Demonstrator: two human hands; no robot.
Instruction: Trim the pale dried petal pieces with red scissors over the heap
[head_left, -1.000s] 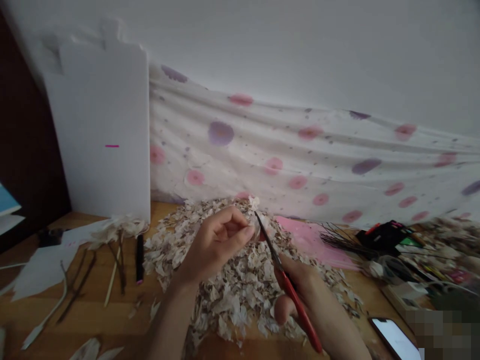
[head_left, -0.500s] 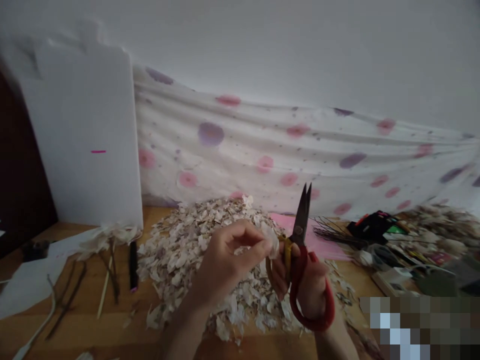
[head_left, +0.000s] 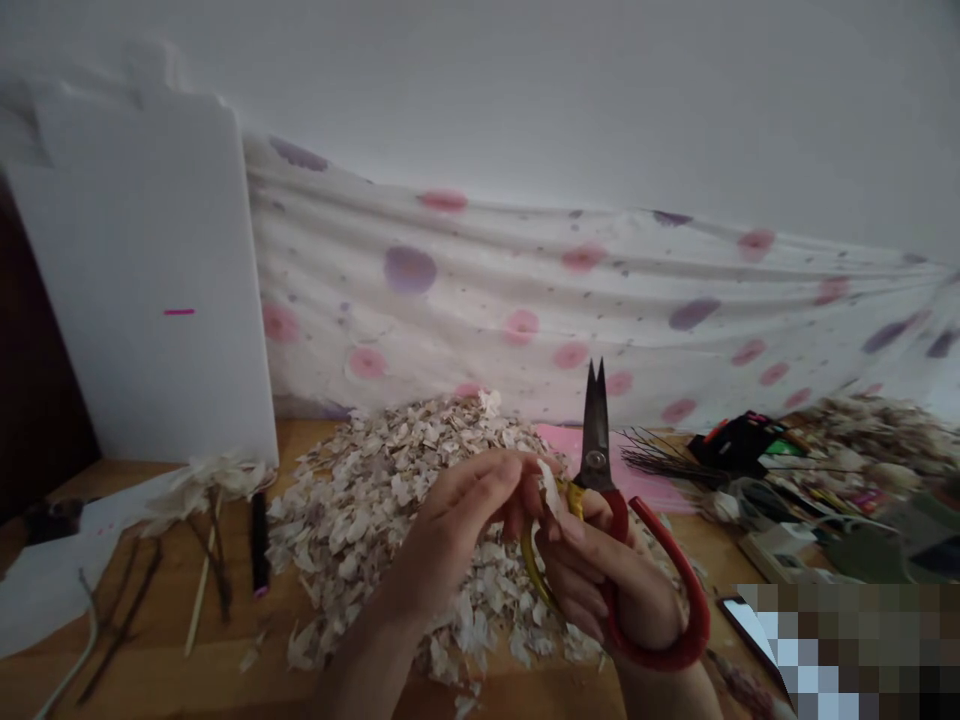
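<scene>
A pale, papery petal is pinched between my two hands above a big heap of similar petals. My left hand has its fingers closed at the petal's left side. Scissors with red and yellow handles hang in my right hand, blades pointing up and slightly parted. The thumb and fingertips of that hand touch the petal's lower right edge, while the handle loops lie around the palm and fingers.
Left on the wooden table lie a cream fabric-like flower, twigs and a black marker. A white board stands behind. Pink paper, dark wires and a phone are at the right.
My right thumb has come up to the petal, and the scissors have turned more upright with the red handle swung right. My left fingers have folded closer together. The view has shifted slightly.
</scene>
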